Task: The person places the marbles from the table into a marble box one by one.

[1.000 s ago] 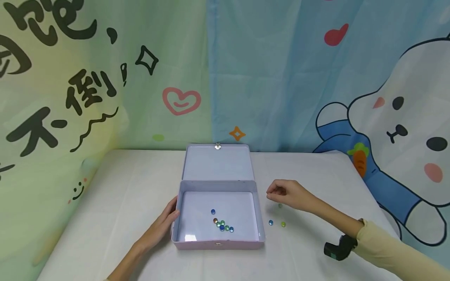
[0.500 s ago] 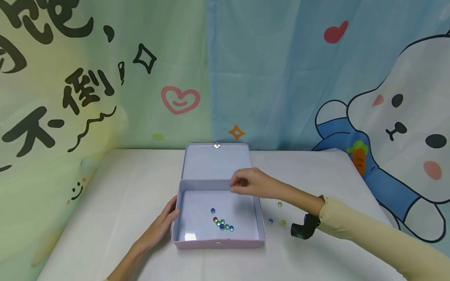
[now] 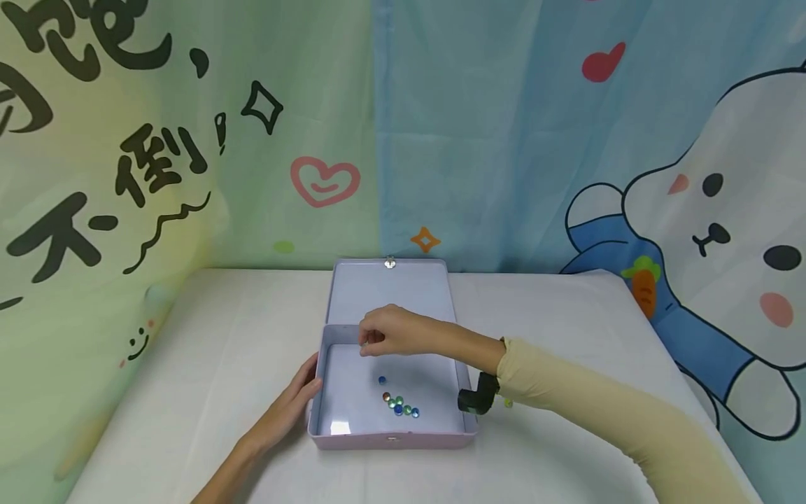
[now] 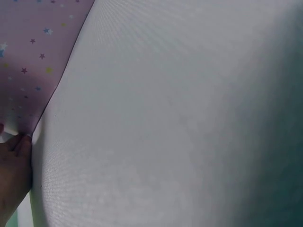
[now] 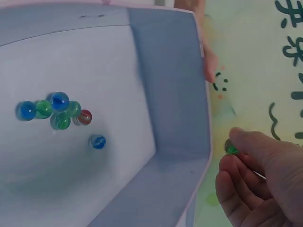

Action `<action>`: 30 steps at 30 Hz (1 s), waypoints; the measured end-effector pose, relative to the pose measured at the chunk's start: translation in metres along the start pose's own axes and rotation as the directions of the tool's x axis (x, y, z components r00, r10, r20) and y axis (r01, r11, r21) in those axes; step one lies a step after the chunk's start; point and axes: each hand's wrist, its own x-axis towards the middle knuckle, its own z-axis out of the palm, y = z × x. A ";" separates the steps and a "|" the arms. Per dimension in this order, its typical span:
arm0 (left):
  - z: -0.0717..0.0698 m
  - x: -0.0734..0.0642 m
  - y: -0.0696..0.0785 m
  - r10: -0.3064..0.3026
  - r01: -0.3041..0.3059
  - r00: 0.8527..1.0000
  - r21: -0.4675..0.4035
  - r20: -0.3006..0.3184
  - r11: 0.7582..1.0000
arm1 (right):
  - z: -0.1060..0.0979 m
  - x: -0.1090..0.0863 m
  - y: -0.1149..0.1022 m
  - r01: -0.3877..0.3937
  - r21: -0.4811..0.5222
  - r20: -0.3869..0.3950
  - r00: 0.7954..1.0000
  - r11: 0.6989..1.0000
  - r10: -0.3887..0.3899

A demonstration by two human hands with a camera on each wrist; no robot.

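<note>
A lilac metal box stands on the table with its hinged lid open at the back. My right hand is above the back left part of the box. Between thumb and index finger it pinches a green glass marble. On the box floor, several marbles lie in a cluster, among them a red one, with a single blue marble apart from them. My left hand rests against the box's left wall, its thumb at the rim. Coloured stars dot the outer wall in the left wrist view.
A yellow-green marble lies on the white tablecloth right of the box, beside the black wrist camera. My right forearm hides the cloth behind it. A printed curtain hangs behind the table.
My right hand has moved left from beside the box, over its right wall to its back left part, carrying the marble. The left hand and the marbles inside the box stay put.
</note>
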 end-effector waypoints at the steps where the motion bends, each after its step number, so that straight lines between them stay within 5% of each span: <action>1: 0.000 0.000 0.000 0.005 -0.005 1.000 0.005 -0.001 1.000 | 0.003 0.005 0.000 -0.001 -0.010 0.013 1.000 1.000 0.001; 15: 0.000 0.000 0.000 -0.009 0.010 1.000 -0.038 0.015 0.999 | 0.050 0.047 0.014 -0.071 -0.071 0.175 0.981 0.995 0.083; 30: 0.001 0.000 0.000 -0.016 0.016 1.000 -0.032 0.003 0.999 | 0.071 0.057 0.020 -0.103 -0.095 0.196 0.973 0.990 0.120</action>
